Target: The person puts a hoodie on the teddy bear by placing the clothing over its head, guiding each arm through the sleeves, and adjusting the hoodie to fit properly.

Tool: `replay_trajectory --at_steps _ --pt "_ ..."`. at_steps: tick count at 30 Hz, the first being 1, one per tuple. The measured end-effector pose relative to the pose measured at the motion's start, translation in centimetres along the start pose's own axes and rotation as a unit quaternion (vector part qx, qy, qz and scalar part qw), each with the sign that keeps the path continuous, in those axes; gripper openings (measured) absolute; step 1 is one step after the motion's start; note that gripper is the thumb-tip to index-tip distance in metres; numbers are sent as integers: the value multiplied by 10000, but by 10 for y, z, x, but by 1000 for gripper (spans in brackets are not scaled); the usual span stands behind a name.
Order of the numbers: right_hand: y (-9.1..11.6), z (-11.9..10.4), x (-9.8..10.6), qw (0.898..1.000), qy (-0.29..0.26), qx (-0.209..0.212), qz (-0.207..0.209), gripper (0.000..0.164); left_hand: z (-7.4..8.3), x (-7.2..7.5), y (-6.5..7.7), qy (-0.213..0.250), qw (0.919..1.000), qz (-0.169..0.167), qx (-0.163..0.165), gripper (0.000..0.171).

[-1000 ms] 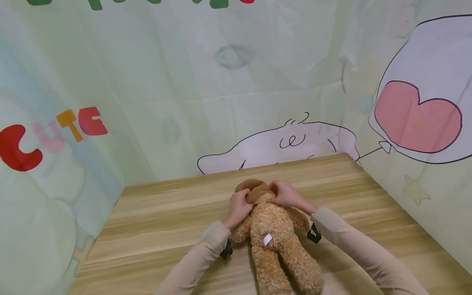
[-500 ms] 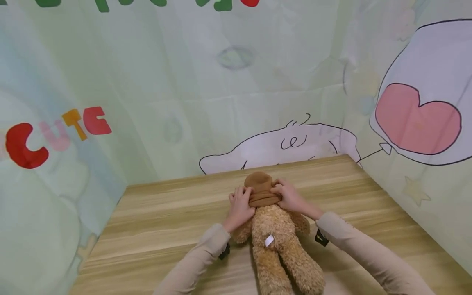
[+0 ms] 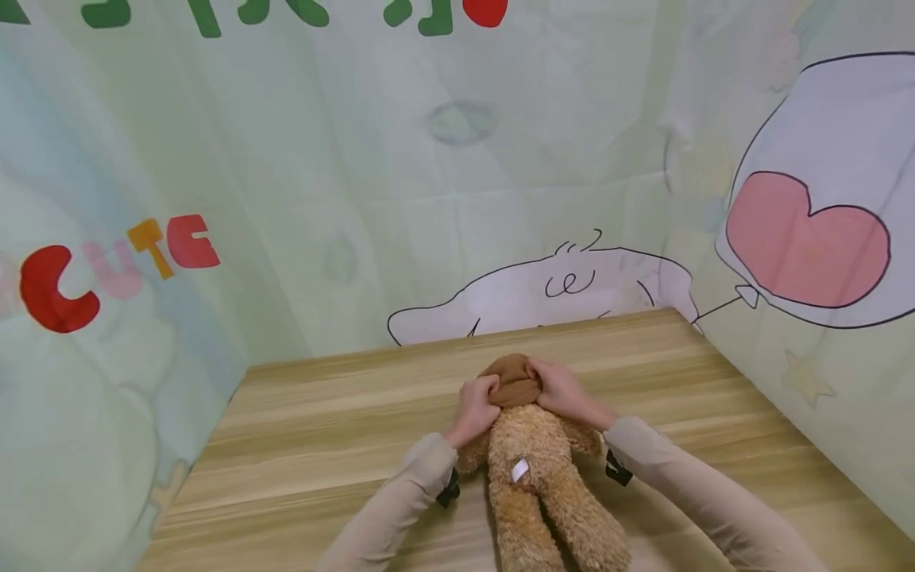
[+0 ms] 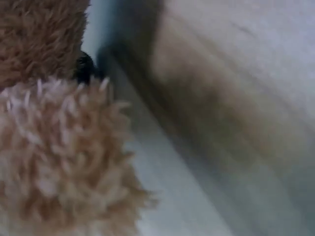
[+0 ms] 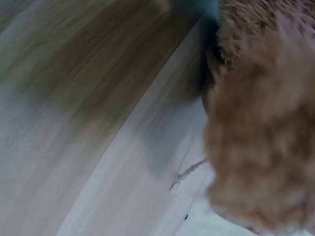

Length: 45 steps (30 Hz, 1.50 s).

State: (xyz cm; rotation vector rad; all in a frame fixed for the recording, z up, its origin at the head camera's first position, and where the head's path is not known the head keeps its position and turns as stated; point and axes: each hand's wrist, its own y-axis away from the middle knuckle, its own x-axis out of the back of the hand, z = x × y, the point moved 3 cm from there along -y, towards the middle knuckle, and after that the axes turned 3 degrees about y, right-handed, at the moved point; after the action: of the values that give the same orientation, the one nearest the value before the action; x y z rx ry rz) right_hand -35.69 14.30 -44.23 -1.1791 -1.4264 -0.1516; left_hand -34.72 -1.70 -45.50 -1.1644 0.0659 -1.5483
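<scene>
A light-brown plush toy [image 3: 530, 437] lies on the wooden table with its legs toward me and a white tag [image 3: 519, 469] on its lower body. Its head is covered by a brown cloth hat [image 3: 513, 381]. My left hand [image 3: 475, 409] grips the hat's left edge with curled fingers. At the right edge my right hand [image 3: 567, 395] pinches the same cloth. Both wrist views are filled on one side by the toy's fur; the hands themselves do not show there. The toy's face is hidden.
The wooden table [image 3: 322, 433] reaches back to a printed fabric backdrop [image 3: 343, 159] with cartoon drawings and letters. A second fabric wall [image 3: 808, 365] stands along the right side. In the right wrist view a thin cord-like piece [image 5: 189, 172] shows near the fur.
The folded hat has spread up over the head, then been drawn down closer around it. Both hands have shifted their hold along its edge. The toy's body has stayed in place.
</scene>
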Motion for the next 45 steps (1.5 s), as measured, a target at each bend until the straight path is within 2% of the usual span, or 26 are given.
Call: replay_trajectory --at_steps 3,7,10,13,16,18,20,21,22,24,26,28,31,34,38,43,45 --pt "2 2 -2 9998 62 174 41 27 -1 -1 4 -144 9995 121 -258 37" --pt "8 6 -1 9996 36 290 60 26 -4 2 7 -707 9945 168 -753 26" --pt "12 8 3 9997 -9 190 -125 32 -7 5 7 -1007 9908 -60 -903 27" --pt "12 6 5 9989 261 192 -346 37 -6 6 3 -1199 9887 -462 -770 25" --pt "8 0 5 9934 860 691 -317 31 1 5 -3 -1759 9773 -883 -780 24" --pt "5 -3 4 9854 1243 1156 -154 22 7 3 -5 -2147 9658 -1048 -1004 23" --pt "3 -5 3 9783 1416 1512 34 15 11 3 -7 -2371 9574 -1008 -1307 24" --pt "2 -4 3 9771 1410 1590 105 16 11 4 -7 -2367 9566 -914 -1433 25" --pt "3 -2 3 9784 1343 1570 101 17 9 5 -7 -2277 9590 -796 -1485 25" --pt "4 4 3 9858 1007 1345 -12 23 4 8 -6 -1852 9712 -591 -1380 25" --pt "9 13 5 9934 476 1017 -249 31 -4 11 -3 -1149 9863 -629 -1003 28" --pt "13 22 6 9961 -124 735 -472 41 -13 14 0 -360 9946 -884 -411 33" --pt "18 31 9 9901 -998 514 -842 55 -20 17 4 286 9899 -1359 270 43" --pt "19 37 10 9848 -1409 280 -981 63 -23 19 3 214 9883 -1456 400 48" --pt "19 43 9 9877 -1261 -33 -923 60 -28 20 1 181 9907 -1278 433 53" --pt "21 48 3 9882 -1091 -206 -1055 58 -41 11 7 708 9879 -1228 632 56" --pt "22 49 -1 9875 -1128 -287 -1066 56 -44 8 10 857 9883 -1069 666 54"
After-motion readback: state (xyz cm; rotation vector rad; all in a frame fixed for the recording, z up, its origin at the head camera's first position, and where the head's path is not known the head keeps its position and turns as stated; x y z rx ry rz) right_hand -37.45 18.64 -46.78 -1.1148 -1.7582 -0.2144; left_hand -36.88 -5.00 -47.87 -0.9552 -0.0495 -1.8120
